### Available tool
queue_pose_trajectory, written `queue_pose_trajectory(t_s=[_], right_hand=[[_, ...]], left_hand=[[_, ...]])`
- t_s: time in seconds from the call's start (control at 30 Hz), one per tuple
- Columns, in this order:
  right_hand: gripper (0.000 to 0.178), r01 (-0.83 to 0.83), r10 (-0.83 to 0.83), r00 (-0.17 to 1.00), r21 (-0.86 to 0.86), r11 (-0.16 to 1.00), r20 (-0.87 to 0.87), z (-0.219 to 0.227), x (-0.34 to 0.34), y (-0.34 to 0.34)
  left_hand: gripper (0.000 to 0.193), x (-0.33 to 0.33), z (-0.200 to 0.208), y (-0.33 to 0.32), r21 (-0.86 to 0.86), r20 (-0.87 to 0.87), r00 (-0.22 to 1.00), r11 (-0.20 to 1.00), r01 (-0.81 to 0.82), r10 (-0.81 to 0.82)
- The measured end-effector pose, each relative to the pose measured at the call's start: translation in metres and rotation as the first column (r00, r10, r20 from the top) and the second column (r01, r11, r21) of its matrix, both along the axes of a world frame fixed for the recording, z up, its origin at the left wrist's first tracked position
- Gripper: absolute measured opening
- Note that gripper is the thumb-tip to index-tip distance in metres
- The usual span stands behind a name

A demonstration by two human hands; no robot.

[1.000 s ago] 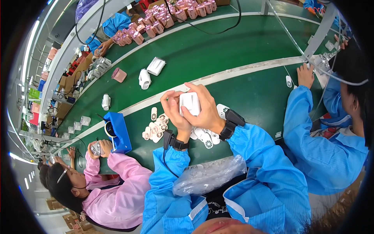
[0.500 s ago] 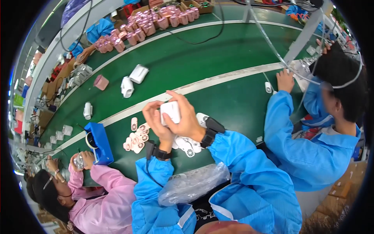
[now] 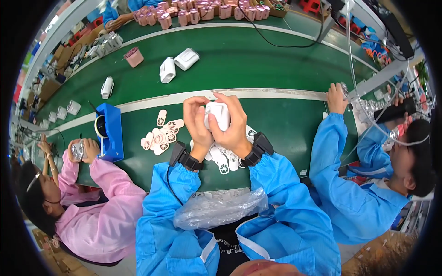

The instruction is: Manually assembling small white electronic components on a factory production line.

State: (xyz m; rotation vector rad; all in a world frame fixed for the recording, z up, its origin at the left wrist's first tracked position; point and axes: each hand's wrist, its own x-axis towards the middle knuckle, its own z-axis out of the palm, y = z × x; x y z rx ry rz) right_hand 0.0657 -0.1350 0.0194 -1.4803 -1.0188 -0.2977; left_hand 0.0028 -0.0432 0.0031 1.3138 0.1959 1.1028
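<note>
Between both my hands is a small white plastic housing (image 3: pixel 218 116) with rounded corners and a row of fine ridges at its left. My left hand (image 3: pixel 196 122) grips its left side with bent fingers. From the other side my right hand (image 3: pixel 235 120) wraps it, the thumb pressed on the near face. Under my wrists lies a loose pile of flat white parts (image 3: pixel 221 161) with spoked round openings, partly hidden by my hands. Similar pale pink parts (image 3: pixel 159 138) are heaped left of my left hand.
A blue tape dispenser (image 3: pixel 112 133) stands to the left. Beyond a pale divider strip (image 3: pixel 276 93), white housings (image 3: pixel 167 70) and a pink one (image 3: pixel 134 57) lie on the green belt (image 3: pixel 258 60). Co-workers sit on both sides. A clear plastic bag (image 3: pixel 216 211) lies across my lap.
My view has shifted, so the scene sits differently in the picture. The housing has turned in my hands, and its ridged part now shows. The co-worker at right has a hand on a small shiny part.
</note>
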Motion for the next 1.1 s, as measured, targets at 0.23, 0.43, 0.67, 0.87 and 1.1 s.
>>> queue_pose_trajectory(t_s=[0.23, 0.43, 0.67, 0.87, 1.1], right_hand=[[0.066, -0.064, 0.069, 0.997, -0.158, 0.985, 0.026, 0.016, -0.008, -0.014], [0.074, 0.004, 0.300, 0.840, -0.559, 0.829, 0.451, 0.031, 0.014, -0.037], [0.061, 0.109, 0.116, 0.913, -0.506, 0.855, 0.391, 0.031, 0.070, -0.018], [0.061, 0.410, -0.382, 0.910, -0.494, 0.766, 0.163, -0.002, 0.209, 0.003], [0.079, 0.499, -0.404, 0.866, -0.445, 0.744, 0.296, -0.001, 0.191, 0.028]], left_hand=[[0.017, 0.003, -0.011, 0.013, -0.111, 0.015, 0.999, 0.993, 0.045, -0.044], [0.021, 0.002, -0.014, 0.028, -0.235, -0.041, 0.990, 0.965, 0.119, -0.132], [0.032, 0.004, 0.008, 0.021, 0.001, -0.183, 0.976, 0.993, -0.118, 0.116], [0.037, 0.014, -0.002, 0.020, 0.225, -0.248, 0.923, 0.944, -0.241, 0.295], [0.034, 0.008, -0.005, 0.026, 0.208, -0.205, 0.949, 0.958, -0.196, 0.239]])
